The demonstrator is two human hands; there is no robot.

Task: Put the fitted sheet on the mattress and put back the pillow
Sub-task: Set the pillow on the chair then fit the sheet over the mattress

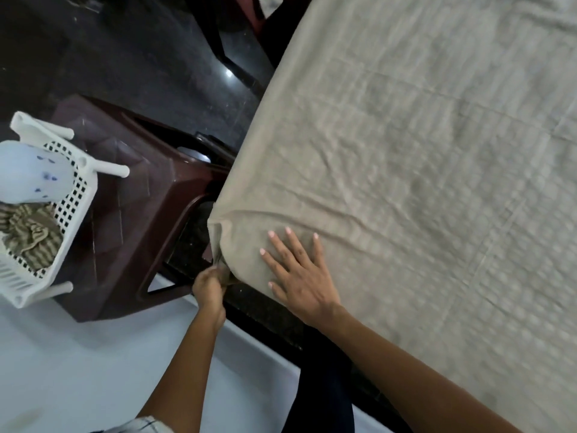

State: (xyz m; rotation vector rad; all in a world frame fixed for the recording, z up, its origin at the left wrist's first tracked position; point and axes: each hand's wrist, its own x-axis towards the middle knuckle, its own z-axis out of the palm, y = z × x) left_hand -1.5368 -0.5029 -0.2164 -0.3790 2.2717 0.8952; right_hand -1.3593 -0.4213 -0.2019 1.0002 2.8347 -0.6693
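My head-camera feed shows a person's left hand (208,287) gripping a bunched corner of the beige fitted sheet (406,151), fingers curled tight round the fabric just below the corner of the bed. Just to the right of it, the right hand (301,275) lies flat on top of the sheet, fingers straight and spread wide, pressing the cloth near that same corner. The sheet stretches away from both hands, up and to the right. It covers all I can see of the mattress, with faint creases and folds that fan out from the gripped corner. Under the right wrist, a dark speckled bed base (268,310) shows beneath the sheet's edge. To the left of the left hand stands a brown plastic stool (131,220), close to the bed's corner. On it, farther left, sits a white perforated basket (81,195) holding a striped cloth (29,235) and a white bottle (34,173) with blue marks. Beyond the stool the floor (140,57) is dark and glossy, and below the left forearm I see a pale surface (78,354).
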